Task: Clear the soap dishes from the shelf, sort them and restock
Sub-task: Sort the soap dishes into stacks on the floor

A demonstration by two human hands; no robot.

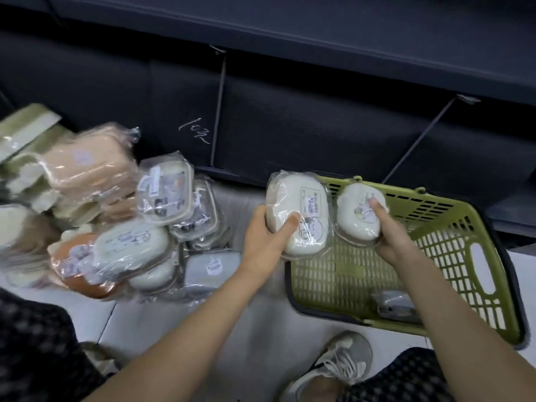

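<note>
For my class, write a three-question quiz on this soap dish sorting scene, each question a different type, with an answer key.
1. True or false: the green basket is full to the brim.
2. What does each of the hands hold?
A. a white soap dish
B. a sponge
C. nothing
3. Fill in: the pile of wrapped soap dishes lies to the person's ____.

Key:
1. False.
2. A: left hand, right hand.
3. Left.

Oval plastic soap dishes [298, 216]: white, cartoon print
Slotted plastic basket [452, 248]: olive green
Empty metal shelf [319, 132]: dark navy
Trousers [37, 343]: black-and-white check
Laced shoe [339, 364]: grey
</note>
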